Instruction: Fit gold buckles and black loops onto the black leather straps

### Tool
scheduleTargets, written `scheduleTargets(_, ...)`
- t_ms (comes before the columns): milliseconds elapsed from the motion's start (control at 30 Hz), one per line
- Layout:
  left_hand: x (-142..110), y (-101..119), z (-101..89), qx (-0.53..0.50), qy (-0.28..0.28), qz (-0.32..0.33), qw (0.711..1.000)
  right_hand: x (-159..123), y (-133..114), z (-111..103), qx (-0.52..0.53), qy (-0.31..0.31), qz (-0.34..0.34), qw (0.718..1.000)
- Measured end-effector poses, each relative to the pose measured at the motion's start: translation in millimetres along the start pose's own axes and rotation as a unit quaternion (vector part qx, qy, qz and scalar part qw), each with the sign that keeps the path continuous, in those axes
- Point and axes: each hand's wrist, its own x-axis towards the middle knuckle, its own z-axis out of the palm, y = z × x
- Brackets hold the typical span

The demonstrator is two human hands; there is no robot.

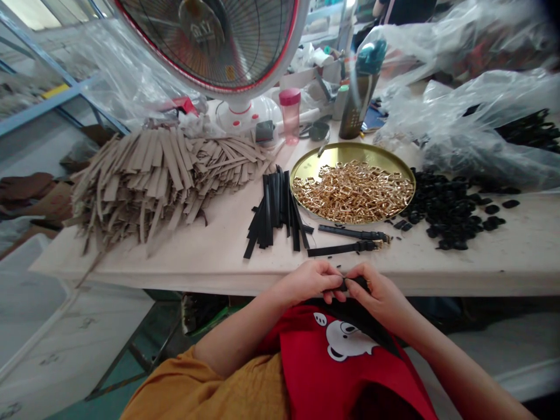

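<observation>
At the table's front edge my left hand and my right hand meet, fingertips pinched close together. Between them is a dark strap, mostly covered by the fingers; both hands appear closed on it. Just beyond lie two black straps with gold buckles, a farther one and a nearer one. A bundle of loose black strips rests to their left. Behind them, a round gold tray holds a heap of small gold buckles.
Right of the tray is a pile of small black loops. A big heap of grey-beige strips covers the left side. At the back stand a fan, a pink-lidded bottle and clear plastic bags. A red apron covers my lap.
</observation>
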Motion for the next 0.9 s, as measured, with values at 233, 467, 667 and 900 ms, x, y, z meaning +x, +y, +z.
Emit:
scheduleTargets(233,7.2,8.1,0.0,-0.036,-0.046,0.007,0.998,-0.5,5.9,-2.1,0.229,-0.013,0.129,0.965)
scheduleTargets(467,1.3,7.7,-1.6,-0.142,-0.077,0.044,0.986,2.4,4.1,-2.1,0.299,-0.015,0.139,0.944)
scheduleTargets(667,3.8,1.1,1.7,-0.04,-0.04,0.011,0.998,-5.5,7.7,-7.8,0.088,-0.021,0.056,0.994)
scheduleTargets(900,-3.5,0.1,-5.0,0.045,-0.111,-0.051,0.991,-10.8,7.2,11.3,0.173,-0.002,0.091,0.981)
